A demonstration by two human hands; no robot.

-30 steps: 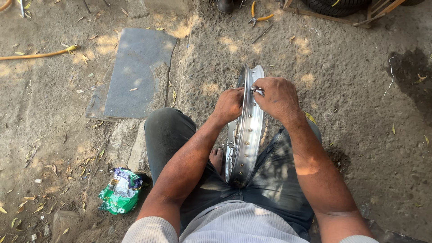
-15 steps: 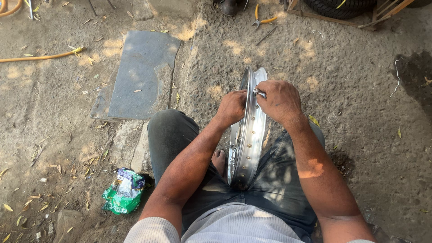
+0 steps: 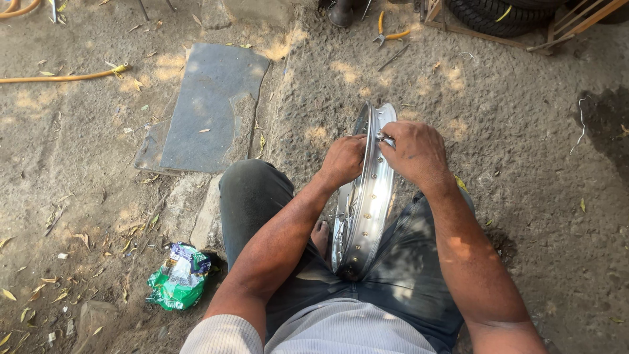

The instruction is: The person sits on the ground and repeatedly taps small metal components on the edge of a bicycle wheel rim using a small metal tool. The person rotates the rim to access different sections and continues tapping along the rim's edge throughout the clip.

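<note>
A shiny metal wheel rim (image 3: 368,210) stands upright on edge between my knees, its lower end resting at my lap. My left hand (image 3: 344,159) grips the rim's left side near the top. My right hand (image 3: 415,152) is closed over the rim's upper right edge, pinching a small metal piece (image 3: 384,138) against it; what the piece is cannot be made out. Thin spokes show on the rim's left side by my bare foot (image 3: 320,236).
A grey flat mat (image 3: 208,105) lies on the dirt ahead left. A crumpled green packet (image 3: 178,275) sits by my left knee. Orange-handled pliers (image 3: 389,35) and a tyre (image 3: 485,14) lie at the top. A yellow hose (image 3: 62,77) runs at the upper left.
Both hands stay on the rim's top; the view has shifted slightly, and the hands hardly move.
</note>
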